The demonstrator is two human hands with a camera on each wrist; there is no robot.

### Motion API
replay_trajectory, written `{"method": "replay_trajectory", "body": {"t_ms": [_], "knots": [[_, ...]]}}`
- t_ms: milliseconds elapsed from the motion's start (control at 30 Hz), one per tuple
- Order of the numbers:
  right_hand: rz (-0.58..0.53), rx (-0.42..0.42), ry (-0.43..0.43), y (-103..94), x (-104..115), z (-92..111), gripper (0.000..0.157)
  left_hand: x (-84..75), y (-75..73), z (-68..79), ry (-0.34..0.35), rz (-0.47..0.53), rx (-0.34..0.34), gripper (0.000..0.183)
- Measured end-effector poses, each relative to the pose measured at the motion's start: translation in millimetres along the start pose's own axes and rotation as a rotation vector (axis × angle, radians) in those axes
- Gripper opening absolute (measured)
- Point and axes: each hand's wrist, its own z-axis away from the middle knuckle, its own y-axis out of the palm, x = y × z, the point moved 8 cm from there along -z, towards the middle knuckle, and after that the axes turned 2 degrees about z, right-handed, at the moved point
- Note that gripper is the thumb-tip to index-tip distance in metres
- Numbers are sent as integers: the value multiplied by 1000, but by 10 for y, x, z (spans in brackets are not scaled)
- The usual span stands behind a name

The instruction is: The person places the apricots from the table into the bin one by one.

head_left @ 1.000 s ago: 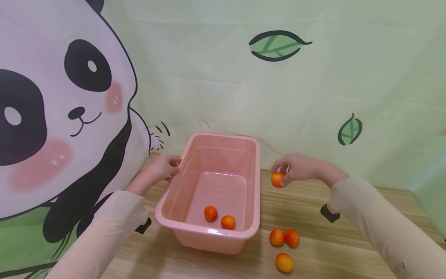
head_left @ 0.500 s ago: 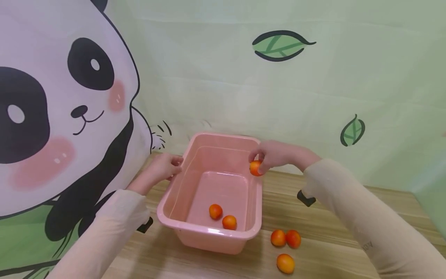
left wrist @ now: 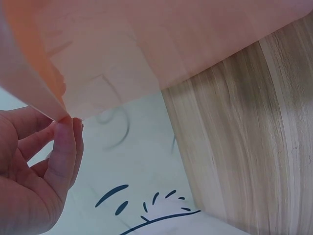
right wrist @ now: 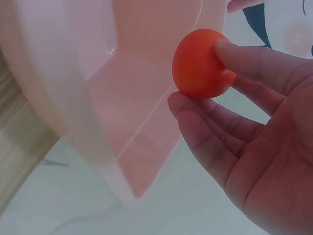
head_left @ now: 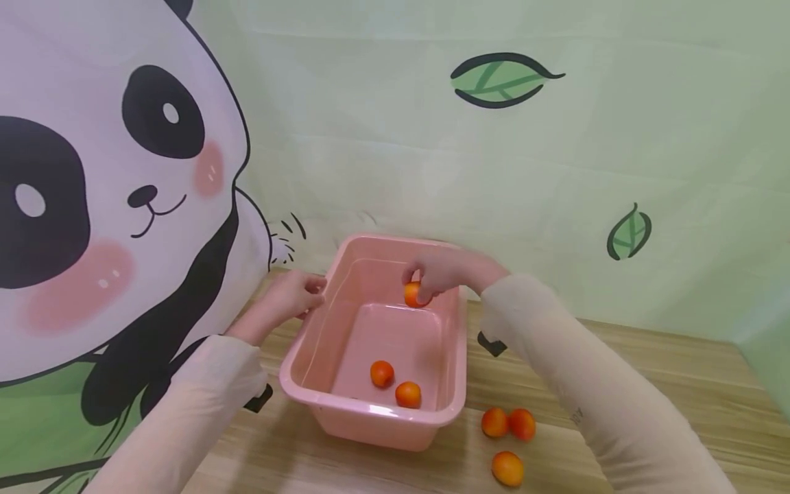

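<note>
A pink plastic basin stands on the wooden table. My left hand pinches its left rim; in the left wrist view the thumb and fingers of that hand meet at the rim's edge. Over the far part of the basin, my right hand holds a smooth round orange-red fruit. Close up, the right wrist view has this fruit between thumb and fingertips. Two similar fruits, a left one and a right one, lie on the basin floor near its front wall.
Right of the basin, two touching orange-red fruits lie on the wooden table, with a more yellow-orange one nearer the front. A pale green cloth with a printed panda and leaves hangs behind the table.
My right hand has carried its fruit leftward, from beside the basin across the right rim to above the inside. The left hand stays at the left rim.
</note>
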Motion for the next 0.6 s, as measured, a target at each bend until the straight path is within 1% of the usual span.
{"method": "replay_trajectory", "body": {"t_ms": [133,200,267,367,433,500,567,600], "knots": [[-14,-10,-1,43,88,-94,26,16,-1,-6,-10,1,-2,41],[-49,-19,18,69,109,-131,24,19,-1,-9,-8,-1,-4,41],[-57,-26,12,104,141,-173,21,24,-6,-11,-9,-2,-10,41],[-137,-29,33,182,145,-217,16,23,-6,-12,-3,-11,-15,41],[-163,-34,25,238,165,-245,13,23,-10,-13,0,-16,-20,41],[-229,-42,38,301,169,-257,16,19,-11,-11,6,-22,-19,41],[-311,-45,83,371,157,-253,20,11,-12,-10,8,-22,-18,41],[-321,-34,85,415,175,-257,21,9,-12,-8,6,-20,-17,41]]}}
